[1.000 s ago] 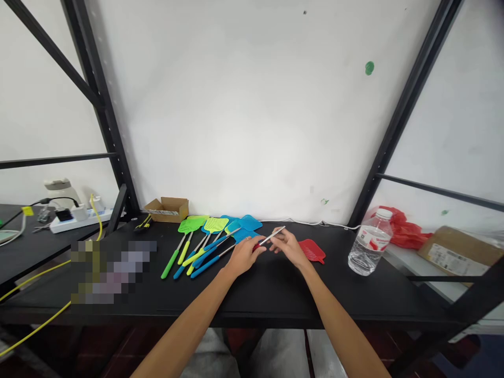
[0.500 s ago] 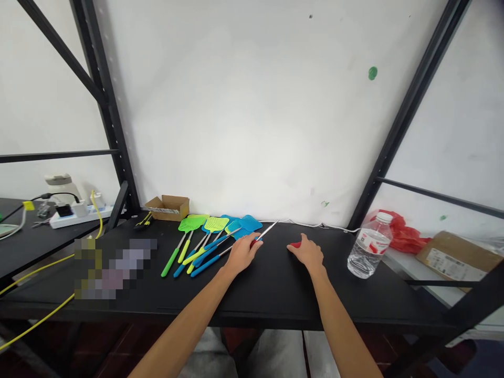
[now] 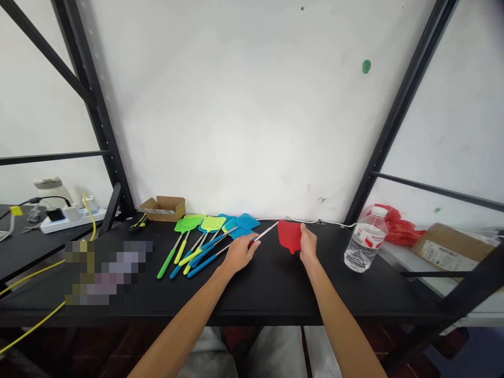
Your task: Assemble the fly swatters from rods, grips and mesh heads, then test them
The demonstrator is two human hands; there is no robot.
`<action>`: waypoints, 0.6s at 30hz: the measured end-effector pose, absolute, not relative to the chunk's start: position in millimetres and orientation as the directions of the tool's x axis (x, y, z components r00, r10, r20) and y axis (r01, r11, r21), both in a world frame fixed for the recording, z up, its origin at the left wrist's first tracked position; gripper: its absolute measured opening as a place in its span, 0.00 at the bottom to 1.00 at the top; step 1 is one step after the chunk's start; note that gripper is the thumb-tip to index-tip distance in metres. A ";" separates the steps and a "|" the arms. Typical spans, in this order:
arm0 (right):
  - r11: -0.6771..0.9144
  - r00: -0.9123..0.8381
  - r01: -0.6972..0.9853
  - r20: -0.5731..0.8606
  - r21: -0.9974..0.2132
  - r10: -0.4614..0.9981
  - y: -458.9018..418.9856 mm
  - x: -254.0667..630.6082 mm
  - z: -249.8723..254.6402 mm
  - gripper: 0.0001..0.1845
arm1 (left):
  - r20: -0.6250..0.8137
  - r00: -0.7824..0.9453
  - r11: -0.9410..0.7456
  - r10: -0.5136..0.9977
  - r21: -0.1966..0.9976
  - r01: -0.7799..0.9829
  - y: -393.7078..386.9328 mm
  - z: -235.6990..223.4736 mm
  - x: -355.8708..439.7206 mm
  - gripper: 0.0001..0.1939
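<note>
My left hand point(image 3: 238, 251) is closed around the red grip of a fly swatter handle point(image 3: 268, 231); its thin metal rod sticks out up and to the right. My right hand point(image 3: 308, 242) pinches the right edge of a red fly swatter head point(image 3: 290, 234), held upright with its short socket pointing down. Rod tip and red head look close together, but I cannot tell whether they touch. Left of my left hand lie several whole fly swatters, among them a green one point(image 3: 183, 224), a yellow one point(image 3: 213, 224) and a blue one point(image 3: 247, 221).
An open cardboard box point(image 3: 164, 209) stands at the back left, beside a black-and-yellow tool point(image 3: 138, 222). A water bottle point(image 3: 366, 240) stands on the right of the black table point(image 3: 268, 294). Beyond it are a red plastic bag point(image 3: 397, 228) and a brown parcel point(image 3: 449, 247). Black posts flank the table.
My right hand has lifted the red swatter head and turned it upright, so its flat face shows. The left hand still holds the handle in nearly the same place. The view has shifted slightly.
</note>
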State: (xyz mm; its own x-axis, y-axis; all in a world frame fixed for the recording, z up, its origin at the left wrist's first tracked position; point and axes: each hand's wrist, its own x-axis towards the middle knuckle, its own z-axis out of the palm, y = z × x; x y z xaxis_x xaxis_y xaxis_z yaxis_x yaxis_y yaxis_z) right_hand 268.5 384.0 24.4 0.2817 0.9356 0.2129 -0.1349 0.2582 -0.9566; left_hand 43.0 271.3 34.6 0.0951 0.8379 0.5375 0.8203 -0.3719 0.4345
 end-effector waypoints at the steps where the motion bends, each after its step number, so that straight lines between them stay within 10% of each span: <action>1: 0.236 0.291 -0.197 0.173 -0.952 0.941 384.7 268.1 24.8 0.22 | 0.539 0.098 -0.375 0.837 0.433 0.820 271.1 34.9 43.1 0.19; 18: 0.175 0.123 -0.476 0.132 -0.862 0.984 376.5 263.2 34.0 0.14 | 0.536 0.081 -0.363 0.840 0.446 0.818 266.4 40.1 43.7 0.19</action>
